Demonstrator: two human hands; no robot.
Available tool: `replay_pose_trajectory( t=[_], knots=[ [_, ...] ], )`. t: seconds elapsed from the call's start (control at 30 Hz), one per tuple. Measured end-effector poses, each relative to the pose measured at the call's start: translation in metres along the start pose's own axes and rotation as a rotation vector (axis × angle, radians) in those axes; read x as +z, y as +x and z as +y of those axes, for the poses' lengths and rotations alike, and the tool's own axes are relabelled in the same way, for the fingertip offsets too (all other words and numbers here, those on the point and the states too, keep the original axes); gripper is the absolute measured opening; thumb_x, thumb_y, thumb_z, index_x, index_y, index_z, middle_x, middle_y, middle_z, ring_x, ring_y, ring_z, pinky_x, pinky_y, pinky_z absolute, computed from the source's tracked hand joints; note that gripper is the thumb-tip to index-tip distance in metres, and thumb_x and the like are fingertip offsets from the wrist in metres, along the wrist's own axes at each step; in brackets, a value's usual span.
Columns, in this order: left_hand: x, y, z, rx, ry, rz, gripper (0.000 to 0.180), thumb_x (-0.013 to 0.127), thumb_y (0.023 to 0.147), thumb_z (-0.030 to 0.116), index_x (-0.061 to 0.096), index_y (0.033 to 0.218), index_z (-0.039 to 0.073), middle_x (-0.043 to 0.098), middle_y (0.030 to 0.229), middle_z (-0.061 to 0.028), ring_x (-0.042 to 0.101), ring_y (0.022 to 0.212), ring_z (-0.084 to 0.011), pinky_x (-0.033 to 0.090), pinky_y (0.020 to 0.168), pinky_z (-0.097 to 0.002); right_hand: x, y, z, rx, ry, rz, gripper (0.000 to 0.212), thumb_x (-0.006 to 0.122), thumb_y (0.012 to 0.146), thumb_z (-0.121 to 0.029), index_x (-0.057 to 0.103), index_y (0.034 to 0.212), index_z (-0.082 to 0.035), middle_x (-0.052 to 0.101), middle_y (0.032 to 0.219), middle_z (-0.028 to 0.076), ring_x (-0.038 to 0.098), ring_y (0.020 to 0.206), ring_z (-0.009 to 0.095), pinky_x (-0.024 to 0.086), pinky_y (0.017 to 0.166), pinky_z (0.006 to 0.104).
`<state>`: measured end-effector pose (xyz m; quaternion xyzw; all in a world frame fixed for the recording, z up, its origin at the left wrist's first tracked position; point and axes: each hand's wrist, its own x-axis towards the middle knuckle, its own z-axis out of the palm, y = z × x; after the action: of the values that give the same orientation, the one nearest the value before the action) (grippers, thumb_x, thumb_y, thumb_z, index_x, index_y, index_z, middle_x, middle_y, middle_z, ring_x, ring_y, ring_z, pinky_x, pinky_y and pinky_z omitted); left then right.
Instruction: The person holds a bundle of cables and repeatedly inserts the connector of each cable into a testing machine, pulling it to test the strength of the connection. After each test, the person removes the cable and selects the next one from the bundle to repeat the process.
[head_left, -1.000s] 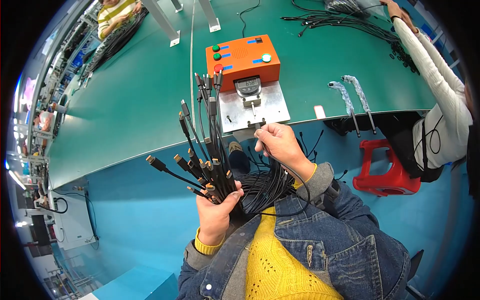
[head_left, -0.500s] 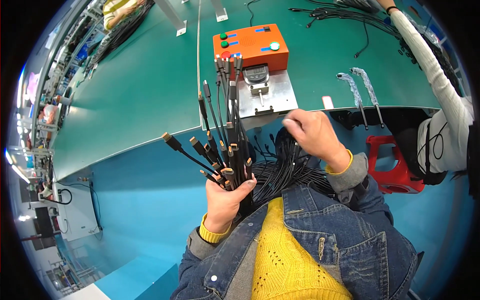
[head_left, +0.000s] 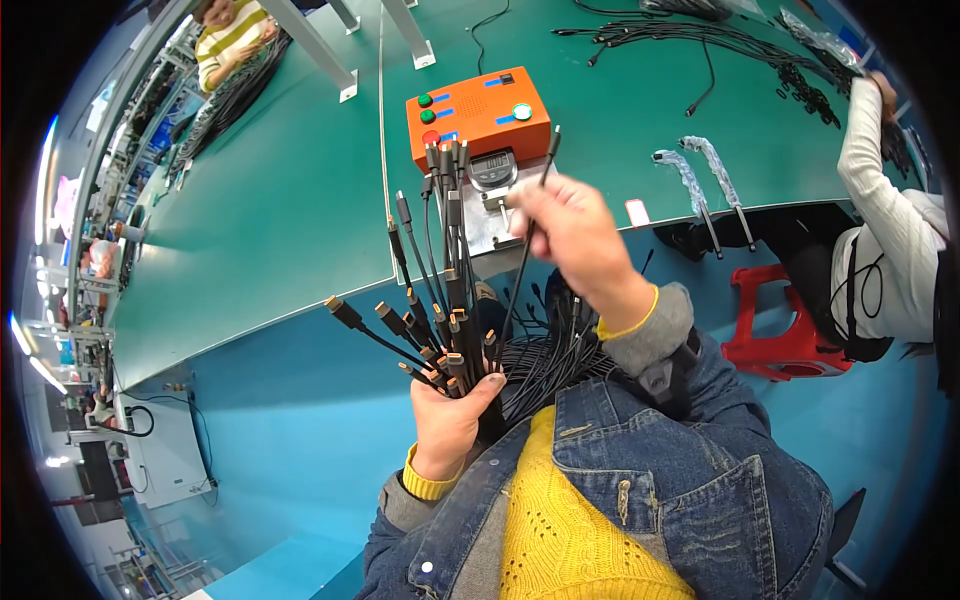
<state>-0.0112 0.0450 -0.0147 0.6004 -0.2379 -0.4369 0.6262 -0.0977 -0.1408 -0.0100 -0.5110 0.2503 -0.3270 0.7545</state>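
Observation:
My left hand (head_left: 446, 428) is closed around a thick bundle of black cables (head_left: 455, 290), whose connector ends fan upward, several with orange tips. In front of the bench edge, my right hand (head_left: 585, 245) pinches a single black cable (head_left: 554, 148); its connector points up and away past my fingers. That cable runs down toward the bundle. Just beyond the right hand is a small digital gauge (head_left: 492, 172) on a metal plate (head_left: 478, 232), partly covered by the hand and cables. Behind it stands an orange box (head_left: 480, 108) with green, red and white buttons.
More black cables (head_left: 555, 360) lie in a heap at my lap. On the green bench (head_left: 270, 210) are two plastic-wrapped tools (head_left: 690, 185), a small white card (head_left: 637, 212) and loose cables (head_left: 680, 45). A red stool (head_left: 770, 330) and a co-worker in white sleeves (head_left: 870, 160) are at right.
My right hand has moved left and up toward the gauge, and a single upright cable now shows in its fingers. The left hand keeps its grip on the bundle. The co-worker's arm has shifted.

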Motion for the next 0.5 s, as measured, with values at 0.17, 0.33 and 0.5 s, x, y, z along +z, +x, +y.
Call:
replay_pose_trajectory(
  t=[0.17, 0.33, 0.5],
  knots=[
    [-0.003, -0.001, -0.001, -0.011, -0.027, 0.006, 0.024, 0.061, 0.068, -0.009, 0.054, 0.09, -0.001, 0.058, 0.076, -0.0037, 0.056, 0.068, -0.0104, 0.047, 0.064, -0.0224, -0.007, 0.005, -0.011, -0.088, 0.271, 0.109, 0.023, 0.047, 0.085, -0.022, 0.057, 0.079, -0.002, 0.054, 0.057, 0.002, 0.044, 0.044, 0.004, 0.032, 0.036, 0.0169],
    [-0.008, 0.001, 0.005, 0.042, -0.098, 0.082, 0.025, 0.059, 0.07, -0.009, 0.052, 0.093, -0.002, 0.058, 0.076, -0.0047, 0.056, 0.068, -0.0118, 0.047, 0.065, -0.0237, -0.022, -0.004, 0.003, 0.1, -0.059, -0.05, 0.025, 0.048, 0.084, -0.02, 0.059, 0.072, -0.001, 0.051, 0.049, 0.002, 0.041, 0.038, 0.004, 0.03, 0.035, 0.0171],
    [-0.008, 0.005, 0.003, 0.062, -0.162, 0.183, 0.025, 0.057, 0.07, -0.009, 0.051, 0.094, -0.003, 0.057, 0.076, -0.0053, 0.056, 0.068, -0.0128, 0.047, 0.064, -0.0244, -0.008, -0.032, 0.053, 0.299, -0.244, -0.05, 0.025, 0.05, 0.083, -0.018, 0.059, 0.067, -0.001, 0.051, 0.047, 0.003, 0.039, 0.035, 0.005, 0.03, 0.035, 0.0177]
  ],
)
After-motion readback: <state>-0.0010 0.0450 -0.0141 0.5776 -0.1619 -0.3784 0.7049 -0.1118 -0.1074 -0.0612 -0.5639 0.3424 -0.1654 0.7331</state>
